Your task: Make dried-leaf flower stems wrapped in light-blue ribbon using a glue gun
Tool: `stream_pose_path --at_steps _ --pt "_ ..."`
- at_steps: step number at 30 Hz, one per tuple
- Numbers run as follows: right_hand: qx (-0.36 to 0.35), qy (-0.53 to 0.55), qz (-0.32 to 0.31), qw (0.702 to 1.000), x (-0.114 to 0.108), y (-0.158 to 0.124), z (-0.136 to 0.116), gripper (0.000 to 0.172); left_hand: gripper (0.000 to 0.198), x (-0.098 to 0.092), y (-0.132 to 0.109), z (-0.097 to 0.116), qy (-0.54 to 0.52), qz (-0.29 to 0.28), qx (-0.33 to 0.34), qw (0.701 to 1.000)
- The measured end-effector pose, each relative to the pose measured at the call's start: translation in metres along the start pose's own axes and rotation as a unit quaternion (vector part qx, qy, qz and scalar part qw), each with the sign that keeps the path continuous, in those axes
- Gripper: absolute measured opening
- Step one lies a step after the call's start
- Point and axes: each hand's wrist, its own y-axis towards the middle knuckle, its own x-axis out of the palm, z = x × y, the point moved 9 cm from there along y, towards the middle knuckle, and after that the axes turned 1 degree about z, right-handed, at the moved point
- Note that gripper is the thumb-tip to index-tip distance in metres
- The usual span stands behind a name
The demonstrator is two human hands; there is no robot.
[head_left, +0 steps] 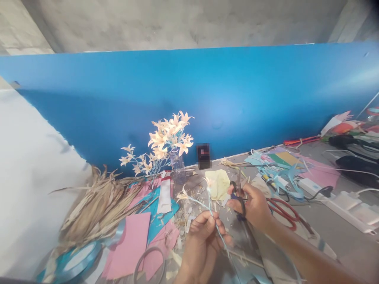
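My left hand (204,232) pinches a thin flower stem (220,235) wrapped in light blue, between thumb and fingers. The stem forks above the fingertips into two branches, each ending in a pale cream artificial flower (183,193). Close by on the right, my right hand (254,205) is closed around a pair of dark-handled scissors (242,211), whose outline is partly blurred and hidden by the fingers. The scissors are apart from the stem. Behind the hands, a clear vase (178,167) holds a bunch of cream flowers (171,134). Smaller flower sprays (145,163) lean beside it.
Dried husks (94,209) are heaped at left, near pink sheets (130,244) and a blue ribbon roll (79,260). Red-handled scissors (286,213), a white power strip (334,205) and cables lie at right. A blue partition (225,90) stands behind the littered table.
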Motion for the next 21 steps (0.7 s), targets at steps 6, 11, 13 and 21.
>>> stream_pose_path --at_steps 6,11,13,21 --pt "0.137 0.139 0.007 0.981 0.025 -0.003 0.001 0.026 0.024 -0.001 0.005 0.0 0.047 0.001 0.039 0.998" --pt "0.203 0.17 0.057 0.963 0.032 0.003 -0.019 0.017 0.02 -0.002 0.005 0.004 0.075 0.011 0.076 0.994" --pt "0.208 0.165 0.071 0.962 0.031 0.006 -0.024 0.012 0.021 -0.005 0.006 0.005 0.077 0.019 0.083 0.993" --pt "0.253 0.211 0.09 0.94 0.033 0.006 -0.008 0.016 0.027 -0.005 0.006 0.002 0.045 0.016 0.051 0.998"
